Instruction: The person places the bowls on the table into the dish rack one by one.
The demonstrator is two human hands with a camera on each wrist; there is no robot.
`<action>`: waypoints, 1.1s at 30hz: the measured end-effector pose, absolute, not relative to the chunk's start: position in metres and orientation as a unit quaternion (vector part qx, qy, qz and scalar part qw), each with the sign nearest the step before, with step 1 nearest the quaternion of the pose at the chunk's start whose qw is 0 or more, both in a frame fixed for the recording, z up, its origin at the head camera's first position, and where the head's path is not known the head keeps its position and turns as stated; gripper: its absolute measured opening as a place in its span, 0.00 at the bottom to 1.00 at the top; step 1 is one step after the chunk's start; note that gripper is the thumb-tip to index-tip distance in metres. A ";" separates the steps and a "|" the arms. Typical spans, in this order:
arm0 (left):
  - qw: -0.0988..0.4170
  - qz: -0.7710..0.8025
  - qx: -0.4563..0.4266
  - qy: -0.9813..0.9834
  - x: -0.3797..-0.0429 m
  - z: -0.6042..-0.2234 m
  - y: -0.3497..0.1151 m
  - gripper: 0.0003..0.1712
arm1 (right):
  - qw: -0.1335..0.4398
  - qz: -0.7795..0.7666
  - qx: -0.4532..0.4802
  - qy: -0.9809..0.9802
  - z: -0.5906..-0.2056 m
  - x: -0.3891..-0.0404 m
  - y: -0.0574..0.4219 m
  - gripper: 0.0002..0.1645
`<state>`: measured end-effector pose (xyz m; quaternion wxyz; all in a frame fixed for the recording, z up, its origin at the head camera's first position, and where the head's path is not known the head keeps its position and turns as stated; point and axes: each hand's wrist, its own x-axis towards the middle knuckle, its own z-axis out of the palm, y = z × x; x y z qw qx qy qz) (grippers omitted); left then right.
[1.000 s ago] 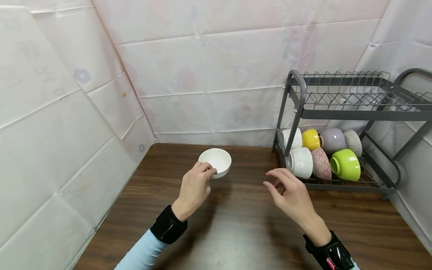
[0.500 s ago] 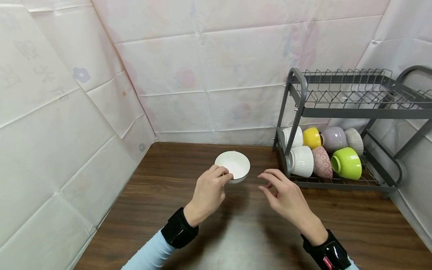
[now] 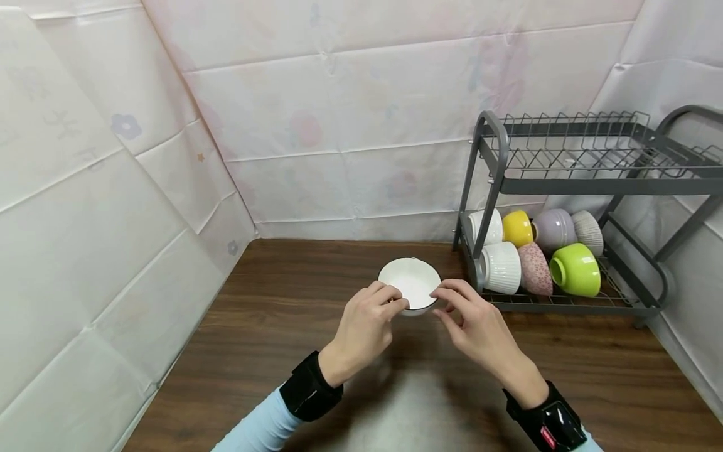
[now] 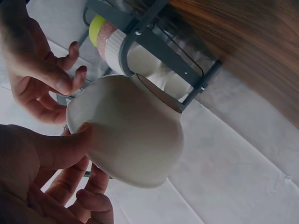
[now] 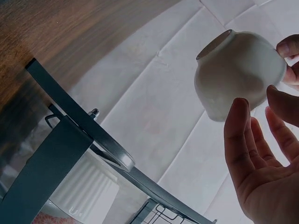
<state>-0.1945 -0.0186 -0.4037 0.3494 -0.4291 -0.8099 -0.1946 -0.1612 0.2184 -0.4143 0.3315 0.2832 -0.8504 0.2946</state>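
A white bowl point(image 3: 411, 279) with a thin dark rim is held up over the table, its foot ring showing in both wrist views. My left hand point(image 3: 367, 323) pinches its near left rim, thumb on the outer wall in the left wrist view. At the bowl's right side is my right hand point(image 3: 486, 326), fingers loosely curved and fingertips right at the rim. In the right wrist view, this hand's thumb and fingers are spread apart just below the bowl point(image 5: 238, 74).
A grey two-tier dish rack point(image 3: 582, 307) stands at the right. Its lower tier holds several bowls on their sides, including a ribbed white bowl point(image 3: 501, 269), a speckled pink bowl point(image 3: 535, 269) and a green bowl point(image 3: 580, 270). White sheeting point(image 3: 339, 113) surrounds the brown wooden table point(image 3: 294, 282).
My left hand has carried the white bowl rightward and slightly nearer, up to my right hand. The right hand has shifted only a little.
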 end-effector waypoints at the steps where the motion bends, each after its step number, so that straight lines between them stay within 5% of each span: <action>1: 0.350 -0.194 -0.431 -0.809 -0.194 -0.403 -0.018 0.23 | 0.331 0.295 0.284 -0.850 -0.414 -0.161 0.218 0.25; 22: 0.358 -0.199 -0.433 -0.803 -0.189 -0.401 -0.017 0.24 | 0.335 0.266 0.305 -0.851 -0.416 -0.163 0.215 0.14; 33: 0.361 -0.223 -0.441 -0.791 -0.190 -0.397 -0.013 0.19 | 0.343 0.285 0.317 -0.837 -0.412 -0.165 0.223 0.17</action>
